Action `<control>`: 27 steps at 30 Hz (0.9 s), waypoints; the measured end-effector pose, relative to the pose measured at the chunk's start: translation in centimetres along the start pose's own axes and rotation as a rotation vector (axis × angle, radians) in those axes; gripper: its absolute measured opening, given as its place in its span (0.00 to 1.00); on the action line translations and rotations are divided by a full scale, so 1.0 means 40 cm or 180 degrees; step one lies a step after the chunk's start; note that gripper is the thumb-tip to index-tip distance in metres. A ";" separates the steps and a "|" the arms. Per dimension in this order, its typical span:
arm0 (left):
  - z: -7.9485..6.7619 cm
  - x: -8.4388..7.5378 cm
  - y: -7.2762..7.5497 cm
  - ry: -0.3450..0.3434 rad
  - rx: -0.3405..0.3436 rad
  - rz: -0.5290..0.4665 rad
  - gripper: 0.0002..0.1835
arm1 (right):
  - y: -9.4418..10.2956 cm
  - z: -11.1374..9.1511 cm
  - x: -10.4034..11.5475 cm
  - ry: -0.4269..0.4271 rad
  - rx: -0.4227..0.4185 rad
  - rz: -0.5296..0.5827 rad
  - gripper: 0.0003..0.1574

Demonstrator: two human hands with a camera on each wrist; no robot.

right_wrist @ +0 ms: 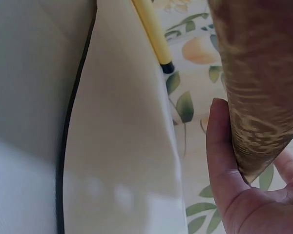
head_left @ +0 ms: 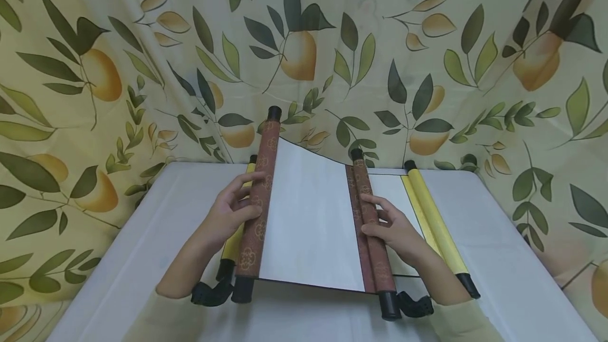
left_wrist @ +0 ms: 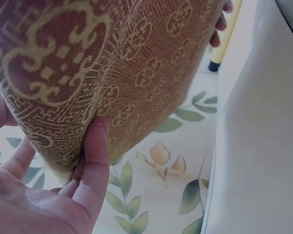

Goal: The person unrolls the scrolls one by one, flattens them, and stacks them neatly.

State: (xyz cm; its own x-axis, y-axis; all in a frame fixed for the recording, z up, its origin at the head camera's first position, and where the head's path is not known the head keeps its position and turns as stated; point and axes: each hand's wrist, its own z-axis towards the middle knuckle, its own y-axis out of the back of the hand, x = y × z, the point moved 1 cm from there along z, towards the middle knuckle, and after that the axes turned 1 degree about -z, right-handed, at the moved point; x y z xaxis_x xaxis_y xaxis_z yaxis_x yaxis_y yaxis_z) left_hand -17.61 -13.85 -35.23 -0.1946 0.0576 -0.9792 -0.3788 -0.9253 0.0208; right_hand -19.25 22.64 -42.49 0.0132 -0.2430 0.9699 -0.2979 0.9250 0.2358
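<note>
A partly unrolled scroll with a blank white sheet (head_left: 311, 215) is held up above the table, tilted, its left end higher. My left hand (head_left: 230, 212) grips its left roller (head_left: 261, 205), which is wrapped in red-brown brocade with black knobs at its ends. On the other side, my right hand (head_left: 394, 228) holds the matching right roller (head_left: 372, 231) between thumb and fingers. Gold flower patterns show on the brocade (left_wrist: 146, 68) in the left wrist view, where the left thumb presses it. In the right wrist view, the right thumb lies along the brocade roll (right_wrist: 263, 97).
Behind and below lies a second scroll with yellow rollers (head_left: 439, 220), spread on the white table (head_left: 503, 257) and partly hidden by the held one. A curtain (head_left: 332, 83) with a fruit and leaf print hangs at the table's back edge. Black wrist cameras (head_left: 211, 294) sit at both wrists.
</note>
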 end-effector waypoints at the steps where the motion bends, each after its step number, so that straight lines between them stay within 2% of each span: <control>1: 0.000 0.001 0.000 0.0024 -0.0001 0.0009 0.31 | 0.003 0.000 0.001 -0.0016 -0.0004 -0.0008 0.42; 12: 0.006 0.018 0.010 0.0116 -0.0036 0.0227 0.27 | 0.024 -0.001 0.020 0.0025 0.0059 -0.0086 0.42; 15: 0.013 0.031 0.007 0.0192 -0.0082 0.0399 0.25 | 0.032 -0.007 0.025 0.0067 0.0037 -0.0153 0.42; 18: 0.022 0.050 0.007 0.0316 -0.0121 0.0633 0.27 | 0.042 -0.011 0.030 0.0074 0.0022 -0.0202 0.42; 23: 0.029 0.074 0.015 0.0389 0.0035 0.1016 0.28 | 0.059 -0.014 0.034 0.0050 0.0036 -0.0303 0.42; 27: 0.030 0.063 0.009 0.0275 0.0136 0.1241 0.20 | 0.072 -0.014 0.035 0.0057 0.0025 -0.0383 0.42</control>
State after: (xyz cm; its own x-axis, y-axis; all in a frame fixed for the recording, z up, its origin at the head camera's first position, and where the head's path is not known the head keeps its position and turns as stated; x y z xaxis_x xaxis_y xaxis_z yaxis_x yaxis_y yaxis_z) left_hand -19.32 -13.59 -37.44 -0.2551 -0.3281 -0.9095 -0.3292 -0.8550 0.4008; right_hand -19.54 25.11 -40.42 0.0664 -0.3468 0.9356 -0.3006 0.8871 0.3502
